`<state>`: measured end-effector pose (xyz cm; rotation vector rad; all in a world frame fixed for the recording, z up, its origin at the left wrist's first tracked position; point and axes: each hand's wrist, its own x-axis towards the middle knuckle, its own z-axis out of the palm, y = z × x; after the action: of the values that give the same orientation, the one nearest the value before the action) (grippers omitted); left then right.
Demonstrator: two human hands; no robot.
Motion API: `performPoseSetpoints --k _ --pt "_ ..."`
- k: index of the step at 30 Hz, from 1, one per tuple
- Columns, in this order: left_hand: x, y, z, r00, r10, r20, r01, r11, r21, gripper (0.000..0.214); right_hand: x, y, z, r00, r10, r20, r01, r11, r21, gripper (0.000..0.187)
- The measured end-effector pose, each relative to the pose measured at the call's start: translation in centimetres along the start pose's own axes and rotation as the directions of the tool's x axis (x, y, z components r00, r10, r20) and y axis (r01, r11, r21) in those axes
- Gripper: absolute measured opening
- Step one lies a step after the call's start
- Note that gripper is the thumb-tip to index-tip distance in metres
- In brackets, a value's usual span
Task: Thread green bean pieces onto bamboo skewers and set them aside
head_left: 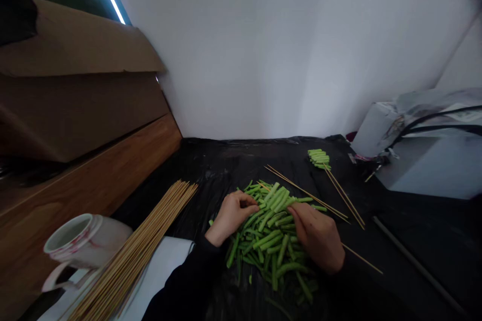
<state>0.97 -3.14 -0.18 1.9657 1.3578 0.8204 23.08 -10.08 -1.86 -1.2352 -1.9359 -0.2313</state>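
Note:
A loose pile of cut green bean pieces (273,248) lies in front of me on black plastic. Over the top of the pile, a row of paler pieces (278,198) sits side by side between my hands. A thin bamboo skewer (363,259) runs from under my right hand (318,234), and a pointed tip shows past the row's far left. My right hand is closed around the skewer at the row's right end; its fingertips are partly hidden. With thumb and finger pinched, my left hand (234,214) holds a bean piece at the row's left side.
Far right lies a finished row of green pieces (318,158) on two skewers (344,195). Loose skewers (307,193) lie behind the pile. At left, a skewer bundle (143,251) rests against a tipped white pitcher (90,238). Cardboard box (83,105) left, white box (429,160) right.

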Motion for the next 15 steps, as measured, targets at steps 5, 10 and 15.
performPoseSetpoints --k 5,10,15 --pt "-0.02 -0.06 -0.15 0.996 0.056 0.075 -0.063 0.994 0.095 0.015 0.01 -0.05 0.0 1.0 -0.002 0.001 0.002 1.0 0.0 0.017" --pt "-0.21 0.35 -0.19 0.991 0.112 0.071 -0.118 0.99 0.083 0.012 0.05 -0.11 0.02 1.0 -0.005 -0.01 0.005 1.0 0.004 0.017" --pt "0.06 0.51 -0.09 0.997 0.028 -0.073 -0.039 0.986 -0.162 0.009 0.09 -0.13 0.0 1.0 -0.022 -0.021 0.022 1.0 -0.001 0.016"
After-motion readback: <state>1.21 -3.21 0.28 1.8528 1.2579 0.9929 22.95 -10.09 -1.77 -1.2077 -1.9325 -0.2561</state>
